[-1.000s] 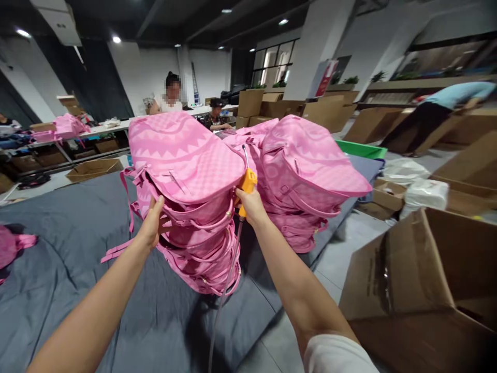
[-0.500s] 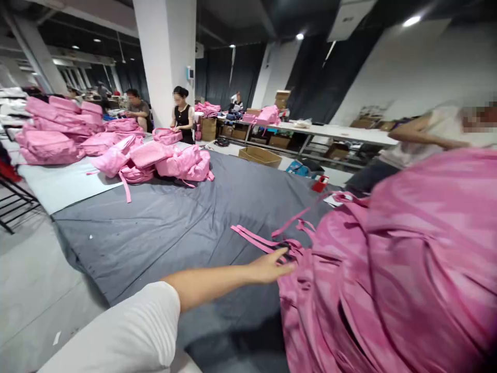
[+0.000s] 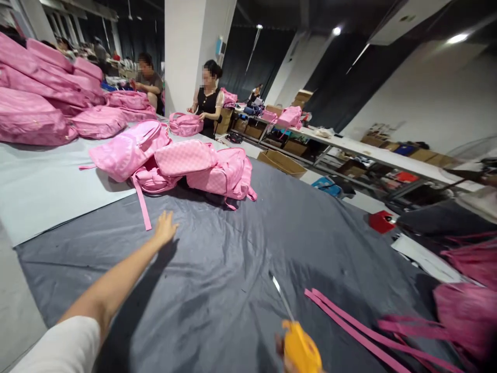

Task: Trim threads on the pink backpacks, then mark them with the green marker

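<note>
My left hand [image 3: 166, 227] stretches out over the grey cloth [image 3: 240, 248], fingers loosely apart and holding nothing, a little short of a heap of pink backpacks [image 3: 174, 163] and one trailing pink strap [image 3: 142, 204]. At the bottom edge my right hand [image 3: 283, 355] grips an orange air gun [image 3: 301, 349] with a thin metal nozzle pointing up and left; only a sliver of the hand shows. Pink straps [image 3: 349, 324] from a pink backpack [image 3: 464, 313] lie at the lower right.
A tall stack of pink backpacks [image 3: 39, 98] stands at the far left on a pale sheet [image 3: 42, 191]. Two seated people [image 3: 207, 101] work behind the heap by a white pillar [image 3: 194, 52]. A long table [image 3: 368, 150] and cardboard boxes [image 3: 281, 161] stand beyond.
My view has swung left, away from the pink backpack pile. My left hand has left the straps and reached out toward the far heap. The orange air gun is back in view.
</note>
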Tool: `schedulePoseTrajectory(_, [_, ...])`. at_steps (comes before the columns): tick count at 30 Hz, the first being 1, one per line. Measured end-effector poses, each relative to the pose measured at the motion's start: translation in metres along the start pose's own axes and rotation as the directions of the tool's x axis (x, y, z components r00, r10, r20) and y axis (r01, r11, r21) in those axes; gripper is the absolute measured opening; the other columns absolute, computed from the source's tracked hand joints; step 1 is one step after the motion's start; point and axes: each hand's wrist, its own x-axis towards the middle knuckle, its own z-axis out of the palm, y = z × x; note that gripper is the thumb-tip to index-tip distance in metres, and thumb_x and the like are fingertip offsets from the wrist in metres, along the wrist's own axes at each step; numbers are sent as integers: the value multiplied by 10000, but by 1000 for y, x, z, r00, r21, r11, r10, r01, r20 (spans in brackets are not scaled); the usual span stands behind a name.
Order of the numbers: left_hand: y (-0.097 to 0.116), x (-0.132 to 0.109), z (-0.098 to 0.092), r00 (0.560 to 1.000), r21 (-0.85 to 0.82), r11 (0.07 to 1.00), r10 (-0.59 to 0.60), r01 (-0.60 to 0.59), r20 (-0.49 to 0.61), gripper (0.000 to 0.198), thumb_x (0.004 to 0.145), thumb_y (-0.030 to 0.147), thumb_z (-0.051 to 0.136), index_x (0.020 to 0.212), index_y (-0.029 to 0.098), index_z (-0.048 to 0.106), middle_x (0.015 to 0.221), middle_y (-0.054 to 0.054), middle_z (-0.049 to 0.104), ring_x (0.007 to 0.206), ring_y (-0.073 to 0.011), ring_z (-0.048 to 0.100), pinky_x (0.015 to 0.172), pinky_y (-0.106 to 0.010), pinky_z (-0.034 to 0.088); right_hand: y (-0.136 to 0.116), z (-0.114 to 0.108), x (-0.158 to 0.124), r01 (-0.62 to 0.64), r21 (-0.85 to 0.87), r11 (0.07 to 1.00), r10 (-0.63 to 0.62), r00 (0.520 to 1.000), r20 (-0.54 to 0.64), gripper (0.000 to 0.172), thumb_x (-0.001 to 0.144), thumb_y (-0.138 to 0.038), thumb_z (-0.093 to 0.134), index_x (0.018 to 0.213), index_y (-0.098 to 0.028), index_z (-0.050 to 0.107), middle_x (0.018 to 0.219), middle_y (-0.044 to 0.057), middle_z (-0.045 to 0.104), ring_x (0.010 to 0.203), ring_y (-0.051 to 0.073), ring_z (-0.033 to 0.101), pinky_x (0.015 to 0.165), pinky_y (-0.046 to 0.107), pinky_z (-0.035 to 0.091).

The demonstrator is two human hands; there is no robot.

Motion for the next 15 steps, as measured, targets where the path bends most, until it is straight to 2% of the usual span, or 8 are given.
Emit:
schedulePoseTrajectory(2, [-38,56,-22,999,89,996,-25,28,-36,639,942,283,539,1507,65,338,1593,-275,272,1485,-385,284,1147,-531,355,-25,0,40,34,193,981,9,977,-215,463,915,-587,583,1243,-261,612,1214,89,651,1044,233,653,807,369,602])
schedulePoseTrajectory(3, [-52,82,-32,999,133,991,-19,25,-50,666,934,298,538,1515,58,322,1595,-277,267,1488,-385,277,1148,-517,350,-40,-4,66,88,306,948,24,938,-345,433,901,-537,612,1200,-224,625,1155,73,673,1027,220,652,816,342,595])
schedulePoseTrajectory(5, [-70,130,-47,997,218,976,17,0,-76,715,910,342,555,1520,58,312,1588,-268,291,1481,-378,288,1151,-501,334,-76,-15,129,241,490,838,94,820,-565,340,852,-428,656,1107,-204,634,1019,40,688,995,197,650,782,280,581])
schedulePoseTrajectory(6, [-75,152,-52,996,260,965,42,-18,-84,744,891,364,575,1516,55,317,1581,-269,304,1473,-379,297,1151,-500,324,-94,-23,164,308,553,774,145,764,-628,298,848,-381,651,1075,-189,626,946,30,679,941,181,651,746,263,574])
schedulePoseTrajectory(8, [-80,195,-59,992,345,937,92,-57,-86,824,828,405,639,1501,43,330,1559,-286,330,1445,-405,321,1139,-519,312,-124,-37,235,377,607,699,207,706,-678,213,875,-312,621,1026,-162,615,841,10,644,812,143,635,669,235,550])
schedulePoseTrajectory(10, [-84,233,-60,988,424,899,144,-106,-58,889,746,410,708,1462,11,365,1516,-313,373,1403,-435,356,1123,-536,304,-141,-51,298,402,633,662,253,675,-693,152,911,-272,617,993,-144,609,813,-6,616,709,111,599,601,215,516])
schedulePoseTrajectory(12, [-91,264,-57,981,487,856,193,-173,10,828,681,394,747,1334,-41,481,1387,-335,495,1325,-446,434,1102,-525,314,-143,-66,346,412,646,642,293,648,-703,150,940,-279,626,979,-135,607,821,-14,602,651,90,567,559,206,489])
schedulePoseTrajectory(15, [-108,302,-49,960,527,803,236,-279,149,689,696,443,723,1149,-55,579,1170,-296,632,1150,-410,581,1014,-468,403,-132,-93,395,450,620,643,288,608,-740,212,975,-343,602,995,-132,611,819,-17,597,606,78,543,533,206,479])
